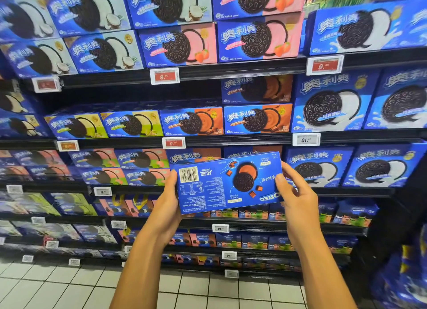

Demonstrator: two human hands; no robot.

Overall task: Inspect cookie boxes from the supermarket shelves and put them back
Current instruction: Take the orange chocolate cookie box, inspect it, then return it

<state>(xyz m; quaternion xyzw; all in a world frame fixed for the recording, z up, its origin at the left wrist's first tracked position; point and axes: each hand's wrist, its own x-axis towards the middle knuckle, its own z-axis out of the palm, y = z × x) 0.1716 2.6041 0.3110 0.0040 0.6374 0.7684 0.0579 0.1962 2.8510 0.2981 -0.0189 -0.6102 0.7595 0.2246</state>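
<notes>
Two bare arms reach up from the bottom of the view. The left hand (169,194) holds the left end of a blue box (227,183). Its thumb lies along that end and the other fingers are hidden behind the box. The right hand (298,193) holds the right end. Its thumb presses on the face and its fingers curl round the edge. Both hands grip the box, and it is up in the air in front of the shelves, not on any shelf.

The box is upside down. Its back faces the camera. There is a barcode (188,175) near the left end, small print under it, and a dark cookie (243,182) drawn in the middle with orange cream behind it. The box tilts a little, with the right end higher.

Below the arms is a floor (57,285) of pale tiles.

Behind the box stand the shelves (231,141), dark and full of blue cookie boxes. Right behind it sit boxes with orange on them (191,121). To the left are boxes with green (131,123). Higher up are pink ones (178,45) and white ones (101,52). Big boxes (332,100) stand on the right. A white tag (173,143) with a red patch hangs on the shelf edge just above the box. Another tag (306,139) to the right reads 21. The far left looks blurry.
</notes>
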